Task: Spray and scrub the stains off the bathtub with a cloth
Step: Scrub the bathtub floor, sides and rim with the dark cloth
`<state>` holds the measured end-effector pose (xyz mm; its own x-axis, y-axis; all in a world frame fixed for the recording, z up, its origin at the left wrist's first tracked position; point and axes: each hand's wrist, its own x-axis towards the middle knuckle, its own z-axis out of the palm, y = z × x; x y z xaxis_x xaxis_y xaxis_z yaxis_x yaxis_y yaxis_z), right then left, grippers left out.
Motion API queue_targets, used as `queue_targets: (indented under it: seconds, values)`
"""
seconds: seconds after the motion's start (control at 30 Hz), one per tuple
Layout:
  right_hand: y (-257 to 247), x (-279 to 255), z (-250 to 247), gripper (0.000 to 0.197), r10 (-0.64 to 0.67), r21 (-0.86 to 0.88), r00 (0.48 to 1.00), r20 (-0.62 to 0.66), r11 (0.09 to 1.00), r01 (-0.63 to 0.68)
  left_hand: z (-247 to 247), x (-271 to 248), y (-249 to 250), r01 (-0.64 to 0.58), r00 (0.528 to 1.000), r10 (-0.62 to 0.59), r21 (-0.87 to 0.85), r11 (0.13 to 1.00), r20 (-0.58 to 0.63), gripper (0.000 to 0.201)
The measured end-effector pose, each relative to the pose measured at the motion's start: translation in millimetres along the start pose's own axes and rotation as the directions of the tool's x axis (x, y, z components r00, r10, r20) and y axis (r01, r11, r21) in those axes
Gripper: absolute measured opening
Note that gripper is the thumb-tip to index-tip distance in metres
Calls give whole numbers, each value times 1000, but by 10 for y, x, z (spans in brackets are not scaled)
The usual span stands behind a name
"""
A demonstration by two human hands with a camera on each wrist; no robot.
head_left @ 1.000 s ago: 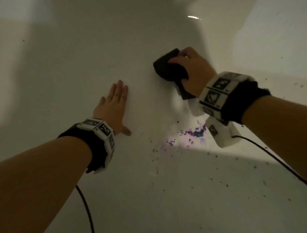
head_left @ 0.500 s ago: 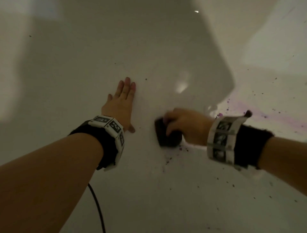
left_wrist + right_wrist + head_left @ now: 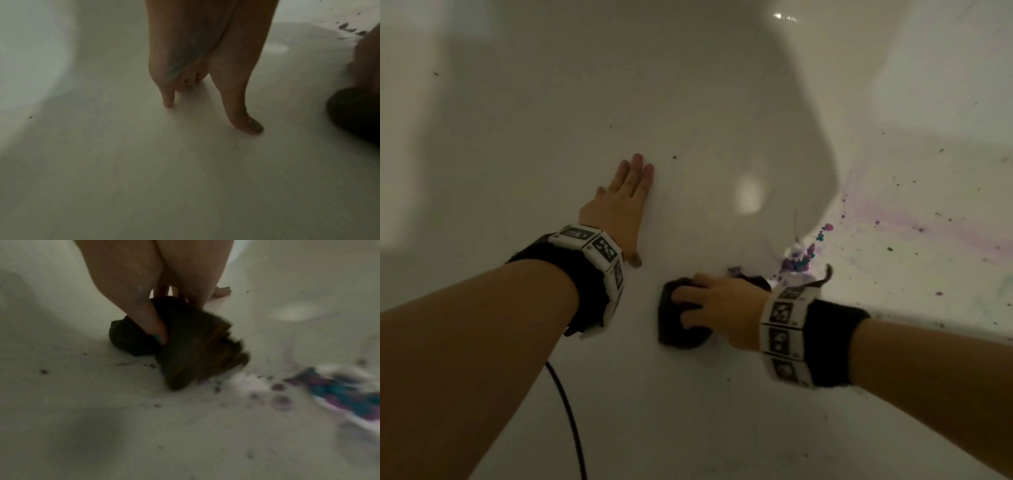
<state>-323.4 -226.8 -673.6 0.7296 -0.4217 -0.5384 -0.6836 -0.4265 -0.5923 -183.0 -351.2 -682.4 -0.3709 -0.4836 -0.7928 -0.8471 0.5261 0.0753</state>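
My right hand (image 3: 717, 305) grips the bunched dark cloth (image 3: 678, 322) on the bathtub (image 3: 688, 102) floor just beside the purple stains (image 3: 799, 262) (left hand (image 3: 619, 209) flat, bracing), so I'd press firmly through them.

- The light is dim and greyish in every view; the bathtub (image 3: 688, 102) looks murky and grainy.
- A small glare spot sits at the head view's top right, and a soft pale reflection lies mid-tub.
- The brightest patch falls on the stains (image 3: 799, 260) at the right.
- The right wrist view is smeared with blur; the cloth (image 3: 185, 345) has soft edges.
- The left wrist view is dark and soft.
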Motion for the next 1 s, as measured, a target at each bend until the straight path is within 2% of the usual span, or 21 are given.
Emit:
queue_targets:
  seconds: [0.03,0.1,0.17,0.2,0.27,0.3,0.37,0.43,0.5,0.57,0.63,0.73,0.8,0.9,1.0]
  values:
    - [5,-114,-10,41,70,67,997,20,995,-72,1,-1,-3,-1,1000,1,-9,1000,-4,140]
    - [42,-340,-102,38,178,270,978,-105,952,-145,6,-1,-10,-9,1000,8,-26,1000,-10,140]
    - [24,-601,-251,34,230,403,951,-207,906,-131,19,12,-18,-11,1000,10,-31,999,-19,141]
    - [-49,-714,-313,35,210,439,959,-192,892,-107,23,15,-20,-8,1000,7,-34,999,-20,141]
    - [-248,-855,-329,40,118,513,993,-20,853,-91,26,12,-5,-5,1000,4,-40,999,-14,141]
    - [-344,-873,-277,42,68,566,994,80,818,-102,28,15,4,-5,1000,4,-44,999,-14,141]
    - [-461,-806,-182,44,25,683,980,196,714,-155,20,14,5,0,1000,0,-51,999,-14,140]
    - [-512,-695,-67,43,47,662,982,183,732,-158,14,3,8,0,1000,-1,-51,999,-13,140]
    - [-570,-578,27,44,113,588,969,221,777,-225,10,-3,9,4,1000,-5,-52,999,-17,140]
    - [-583,-478,115,46,147,422,974,170,883,-207,0,4,12,7,1000,-8,-55,998,-12,141]
    - [-489,-365,191,47,221,327,964,150,909,-259,12,11,10,10,1000,-11,-58,998,-14,141]
    - [-155,-342,112,54,392,160,912,123,899,-408,25,10,7,15,1000,-17,-63,998,-20,141]
    - [95,-424,44,60,526,111,850,16,844,-525,23,16,2,15,1000,-17,-66,998,-25,141]
    - [374,-525,-21,67,694,215,710,-118,716,-664,16,21,7,24,999,-25,-51,998,-25,142]
    - [447,-586,-122,60,730,336,673,-120,667,-664,-12,13,31,48,999,-48,17,999,6,140]
